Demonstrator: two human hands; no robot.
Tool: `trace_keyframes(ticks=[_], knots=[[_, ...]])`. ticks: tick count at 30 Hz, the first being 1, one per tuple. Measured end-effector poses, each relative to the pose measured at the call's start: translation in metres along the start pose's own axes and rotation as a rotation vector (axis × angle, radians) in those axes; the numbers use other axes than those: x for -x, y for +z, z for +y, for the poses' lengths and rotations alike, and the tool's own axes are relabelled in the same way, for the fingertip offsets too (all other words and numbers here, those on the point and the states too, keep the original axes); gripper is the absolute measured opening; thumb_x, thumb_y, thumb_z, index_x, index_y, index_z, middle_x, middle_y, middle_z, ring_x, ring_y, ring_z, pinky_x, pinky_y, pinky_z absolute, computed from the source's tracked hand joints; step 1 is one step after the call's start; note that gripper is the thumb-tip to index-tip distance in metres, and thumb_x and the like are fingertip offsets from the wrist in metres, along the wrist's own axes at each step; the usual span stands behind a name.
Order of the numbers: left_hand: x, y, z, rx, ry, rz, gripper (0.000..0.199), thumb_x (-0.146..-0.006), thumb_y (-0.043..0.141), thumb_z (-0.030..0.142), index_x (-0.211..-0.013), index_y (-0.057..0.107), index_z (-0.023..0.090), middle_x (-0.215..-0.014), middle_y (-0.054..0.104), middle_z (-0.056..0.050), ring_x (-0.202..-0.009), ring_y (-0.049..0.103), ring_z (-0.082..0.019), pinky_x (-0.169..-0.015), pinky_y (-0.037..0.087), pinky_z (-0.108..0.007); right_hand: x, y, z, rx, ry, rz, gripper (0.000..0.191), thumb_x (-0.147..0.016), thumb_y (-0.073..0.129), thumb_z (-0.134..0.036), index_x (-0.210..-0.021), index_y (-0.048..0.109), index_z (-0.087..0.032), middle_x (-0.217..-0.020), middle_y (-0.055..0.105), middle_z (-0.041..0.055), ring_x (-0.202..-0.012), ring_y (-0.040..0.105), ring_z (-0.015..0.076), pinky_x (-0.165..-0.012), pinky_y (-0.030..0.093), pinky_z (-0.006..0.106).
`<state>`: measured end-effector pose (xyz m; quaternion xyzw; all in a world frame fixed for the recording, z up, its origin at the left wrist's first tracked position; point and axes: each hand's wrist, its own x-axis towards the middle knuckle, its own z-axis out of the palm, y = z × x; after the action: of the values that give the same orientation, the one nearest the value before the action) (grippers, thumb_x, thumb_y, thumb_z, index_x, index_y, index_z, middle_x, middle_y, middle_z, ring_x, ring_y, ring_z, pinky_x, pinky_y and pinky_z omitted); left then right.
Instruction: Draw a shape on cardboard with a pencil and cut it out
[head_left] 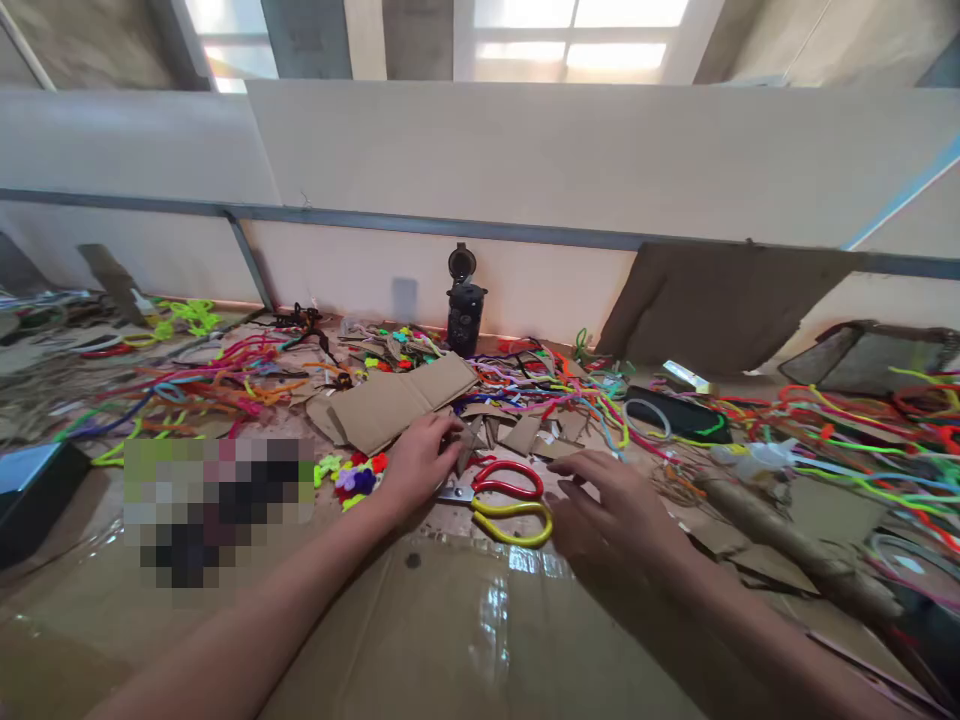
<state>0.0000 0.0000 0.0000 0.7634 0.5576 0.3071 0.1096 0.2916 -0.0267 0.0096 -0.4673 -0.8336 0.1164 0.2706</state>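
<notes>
My left hand (pixel 421 462) is at the centre, its fingers curled at a small piece of cardboard (pixel 470 440) and seemingly pinching it. Scissors (pixel 511 507) with one red and one yellow handle lie between my hands, blades pointing left and partly hidden by my left hand. To the right of the handles hovers my right hand (pixel 600 490), fingers apart and holding nothing. Behind my left hand lies a flat cardboard strip (pixel 401 402). Small coloured fuzzy pieces (pixel 356 478) sit in a cluster just left of my left hand.
A black bottle (pixel 465 318) with its lid up stands by the wall. Colourful pipe cleaners (pixel 525 385) and cardboard scraps cover the back. On the right are a black case (pixel 679 415), a glue bottle (pixel 757 460) and a cardboard roll (pixel 795 545). A dark box (pixel 45 505) sits left.
</notes>
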Motion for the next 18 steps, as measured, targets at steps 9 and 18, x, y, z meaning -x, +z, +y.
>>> trace_keyframes(ticks=[9,18], knots=[[-0.002,-0.004,-0.016,-0.063,-0.148,-0.013,0.029,-0.087,0.069,0.033,-0.11,0.068,0.016,-0.111,0.071,-0.012,-0.107,0.065,-0.03,-0.091,0.049,-0.038,-0.03,0.04,-0.014,-0.002,-0.133,-0.052,0.019,-0.102,0.053,-0.024,-0.104,0.072,-0.02,-0.1,0.071,0.0093,-0.092,0.065,0.0253,-0.08,0.049,0.038],[0.003,0.004,-0.004,0.509,-0.338,-0.02,0.017,-0.077,0.069,0.031,-0.088,0.064,0.019,-0.085,0.07,-0.004,-0.08,0.065,-0.023,-0.073,0.048,-0.033,-0.022,0.035,-0.015,-0.368,0.053,0.038,0.023,-0.096,0.059,-0.031,-0.113,0.072,-0.024,-0.109,0.071,0.0096,-0.102,0.066,0.0278,-0.087,0.051,0.041]])
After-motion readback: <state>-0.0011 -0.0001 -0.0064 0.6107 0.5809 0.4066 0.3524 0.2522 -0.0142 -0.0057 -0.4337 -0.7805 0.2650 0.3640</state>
